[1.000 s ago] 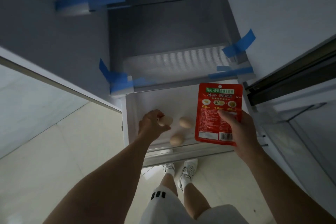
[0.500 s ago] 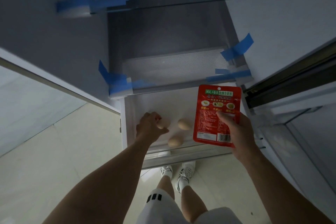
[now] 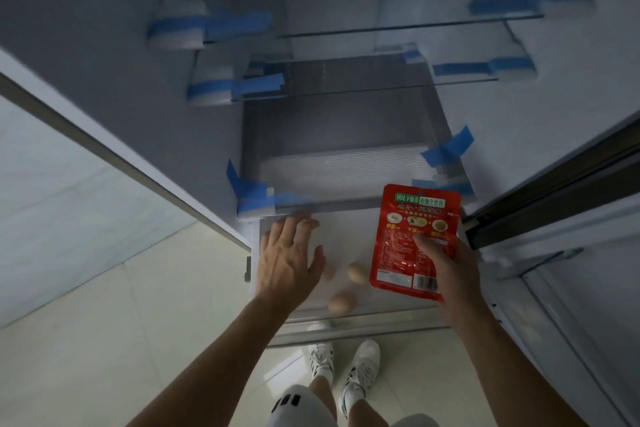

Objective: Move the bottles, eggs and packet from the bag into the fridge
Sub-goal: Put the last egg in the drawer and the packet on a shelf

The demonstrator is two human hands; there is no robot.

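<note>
The fridge's bottom drawer [image 3: 346, 321] is pulled out below me. Three brown eggs lie in it: one [image 3: 356, 272] near the middle, one [image 3: 341, 302] close to the front wall, and one [image 3: 328, 271] half hidden behind my left hand. My left hand [image 3: 287, 253] hovers over the drawer's left side with fingers spread and straight, holding nothing. My right hand [image 3: 446, 274] pinches a red food packet [image 3: 414, 239] upright over the drawer's right side, thumb on its front. No bottles or bag are in view.
Glass shelves [image 3: 381, 87] with blue tape and white foam blocks at their corners sit above the drawer. The open fridge door [image 3: 104, 156] stands at the left, a dark door seal [image 3: 554, 180] at the right. My legs and white shoes are below the drawer on the tiled floor.
My left hand let go of the egg it held in the drawer, opened, and lifted toward the drawer's back left. The view tilted upward, showing more shelves. The packet stays in my right hand.
</note>
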